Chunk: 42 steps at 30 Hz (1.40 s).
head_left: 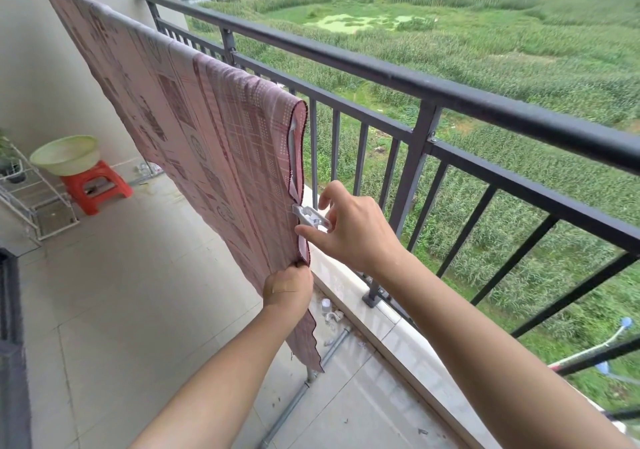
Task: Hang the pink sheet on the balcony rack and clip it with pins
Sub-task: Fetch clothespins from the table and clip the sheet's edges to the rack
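The pink patterned sheet (194, 122) hangs folded over the top bar of a drying rack, draped down both sides. The rack's grey upright (293, 147) shows between the two layers at the sheet's near edge. My right hand (349, 230) pinches a white plastic clothes pin (309, 218) whose jaws are at that edge, about midway down. My left hand (288, 287) grips the same edge just below, holding the two layers together. The rack's foot and floor bar (304, 389) show under the sheet.
The dark metal balcony railing (433, 91) runs close behind the rack, above a tiled ledge (391, 327). At far left a pale green basin (65, 154) sits on a red stool (95, 185), beside a white wire shelf (31, 199). Small items lie on the floor near the ledge.
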Each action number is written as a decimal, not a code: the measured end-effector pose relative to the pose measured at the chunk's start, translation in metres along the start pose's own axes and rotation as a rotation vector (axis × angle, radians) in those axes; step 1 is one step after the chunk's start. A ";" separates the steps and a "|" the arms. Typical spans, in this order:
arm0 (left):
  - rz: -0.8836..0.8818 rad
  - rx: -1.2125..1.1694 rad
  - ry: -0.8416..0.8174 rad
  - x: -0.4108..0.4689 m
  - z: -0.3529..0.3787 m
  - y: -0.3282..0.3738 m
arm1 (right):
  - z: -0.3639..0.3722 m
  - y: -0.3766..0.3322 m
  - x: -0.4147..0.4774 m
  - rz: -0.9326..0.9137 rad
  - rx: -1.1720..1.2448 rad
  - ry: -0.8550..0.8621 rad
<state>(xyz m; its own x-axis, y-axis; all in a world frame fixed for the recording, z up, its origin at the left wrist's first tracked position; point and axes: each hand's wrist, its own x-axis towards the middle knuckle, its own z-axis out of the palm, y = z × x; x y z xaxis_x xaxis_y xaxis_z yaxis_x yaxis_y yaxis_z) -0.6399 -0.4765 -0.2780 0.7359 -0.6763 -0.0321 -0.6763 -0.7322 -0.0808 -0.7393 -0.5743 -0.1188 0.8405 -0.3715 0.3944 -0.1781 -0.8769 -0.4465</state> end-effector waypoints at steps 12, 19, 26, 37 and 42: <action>0.151 -0.198 0.048 -0.012 -0.003 -0.015 | -0.001 0.033 -0.028 0.129 -0.027 0.010; 0.399 -0.305 0.242 -0.023 -0.030 -0.025 | 0.014 0.048 -0.063 0.348 -0.155 0.200; 0.731 -0.467 0.283 -0.052 0.003 0.016 | 0.038 0.048 -0.205 0.708 -0.304 0.281; 1.436 -0.321 0.011 -0.220 0.011 0.175 | -0.002 -0.058 -0.490 1.557 -0.512 0.467; 1.640 -0.167 -0.131 -0.315 0.021 0.222 | 0.001 -0.095 -0.592 1.887 -0.411 0.543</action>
<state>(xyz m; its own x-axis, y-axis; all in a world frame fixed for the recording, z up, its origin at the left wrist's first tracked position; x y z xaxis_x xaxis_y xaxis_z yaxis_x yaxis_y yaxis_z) -1.0210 -0.4239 -0.3067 -0.7283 -0.6835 -0.0490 -0.6751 0.7033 0.2230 -1.2197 -0.2703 -0.3110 -0.7076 -0.7030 -0.0715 -0.6366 0.6781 -0.3672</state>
